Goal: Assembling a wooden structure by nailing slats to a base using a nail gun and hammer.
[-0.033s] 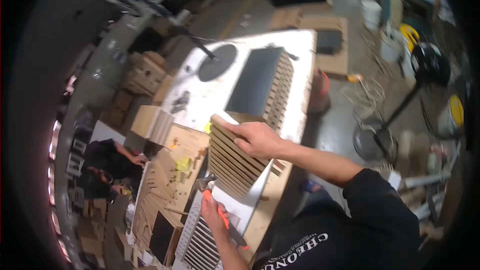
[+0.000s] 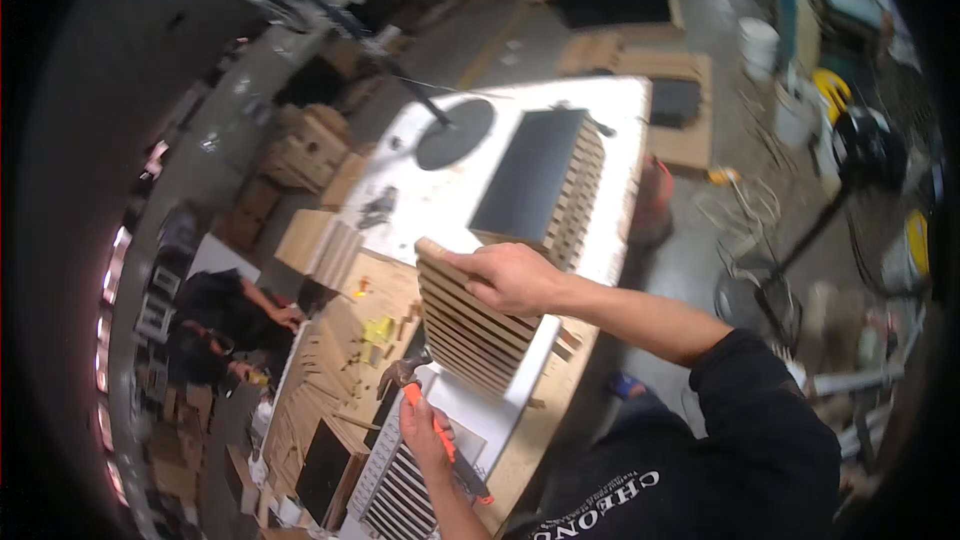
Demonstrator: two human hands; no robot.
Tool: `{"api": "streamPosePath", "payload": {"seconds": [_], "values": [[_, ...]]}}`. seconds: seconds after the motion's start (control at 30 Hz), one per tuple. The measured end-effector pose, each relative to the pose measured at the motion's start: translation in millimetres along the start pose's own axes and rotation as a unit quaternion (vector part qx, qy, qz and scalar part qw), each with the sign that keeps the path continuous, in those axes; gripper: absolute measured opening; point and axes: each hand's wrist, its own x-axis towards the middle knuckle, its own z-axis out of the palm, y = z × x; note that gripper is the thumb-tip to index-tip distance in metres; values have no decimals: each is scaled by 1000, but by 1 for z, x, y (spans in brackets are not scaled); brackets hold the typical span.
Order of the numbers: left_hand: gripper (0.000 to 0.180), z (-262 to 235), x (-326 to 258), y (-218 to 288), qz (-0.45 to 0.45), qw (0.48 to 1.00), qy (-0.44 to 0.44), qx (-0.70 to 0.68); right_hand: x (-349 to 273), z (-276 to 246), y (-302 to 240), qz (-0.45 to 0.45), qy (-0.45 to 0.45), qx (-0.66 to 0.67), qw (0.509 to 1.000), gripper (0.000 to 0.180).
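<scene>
Slatted wooden panel point(image 2: 470, 325) steadied on counter point(image 2: 610, 190).
Right hand point(image 2: 510, 278) clenched on top edge; left hand point(image 2: 425, 435) grasping orange-handled tool point(image 2: 440, 435). Probably stiff, light, best taken edgewise.

There is one view only, from a camera on the person's head, looking steeply down and forward over the white bench point(image 2: 440, 205). Its lens is a wide fisheye, so a dark ring closes the corners and the bench edges bow toward the rim. The person's own arms enter from the lower edge: the right hand point(image 2: 510, 278) sits near the middle of the picture, the left hand point(image 2: 425, 435) low and very close to the lens. The far end of the bench runs toward the top, and the shop floor point(image 2: 700, 240) wraps round the right side, much farther off. No second view shares the scene.
</scene>
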Motion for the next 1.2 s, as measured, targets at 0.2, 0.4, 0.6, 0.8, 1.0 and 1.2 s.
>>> {"api": "streamPosePath", "payload": {"seconds": [0.2,0.4,0.6,0.8,1.0,1.2], "values": [[31,-69,-46,76,92,993,66,-4,63,8,-96,-222,-268,-164,923,48],[32,-84,-75,124,76,985,62,140,69,1,-75,-296,-292,-123,901,39],[34,-52,-46,168,35,915,20,400,72,1,-75,-348,-256,-58,900,24],[34,-38,-20,175,198,820,-6,537,75,7,-63,-333,-242,-67,909,27],[32,-32,-7,172,167,803,-12,571,75,6,-63,-333,-246,-69,908,29],[30,-40,-11,171,215,810,19,546,77,8,-62,-326,-252,-56,909,31]]}}
